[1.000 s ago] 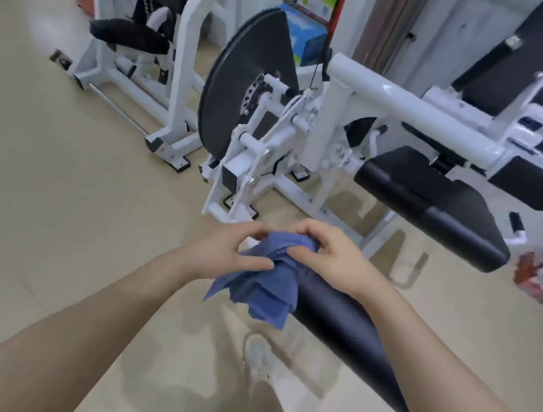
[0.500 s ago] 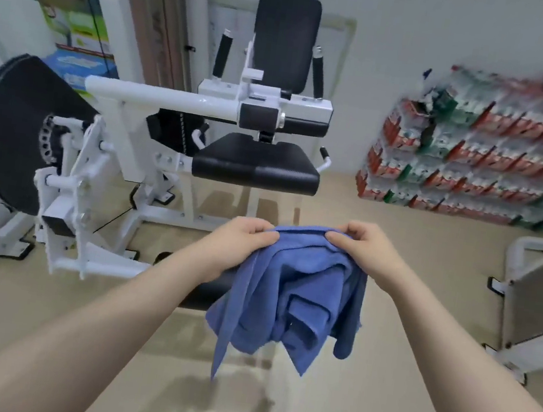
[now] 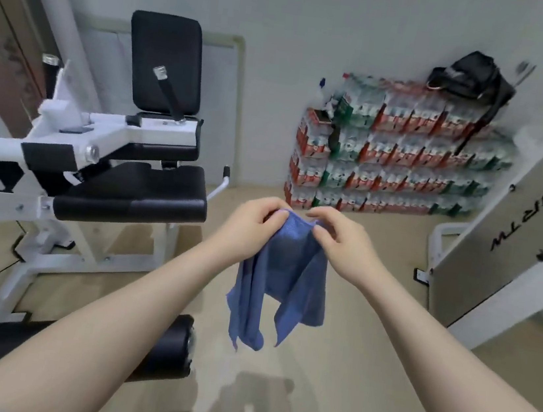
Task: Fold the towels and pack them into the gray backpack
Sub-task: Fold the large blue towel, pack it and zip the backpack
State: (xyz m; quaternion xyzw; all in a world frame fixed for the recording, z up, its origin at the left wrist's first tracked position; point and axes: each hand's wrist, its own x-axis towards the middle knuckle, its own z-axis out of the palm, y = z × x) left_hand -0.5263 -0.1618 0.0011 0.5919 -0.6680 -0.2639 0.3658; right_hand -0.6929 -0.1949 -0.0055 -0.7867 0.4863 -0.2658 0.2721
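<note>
A blue towel is being held up in mid-air above the floor of a gym room, its top edge being pinched by the left hand and the right hand, whose grips are pressed together on the cloth close beside each other. The rest of the towel is hanging bunched and uneven, with two loose corners dangling below. The fold appears to be only at its start: the cloth is being gathered rather than laid flat. For the next move, the hands would likely need to be slid apart along the edge so that the towel is being stretched square before halving. A dark bag is being kept atop stacked drink packs by the wall; whether it is the gray backpack cannot be told. An exercise machine is standing at left.
</note>
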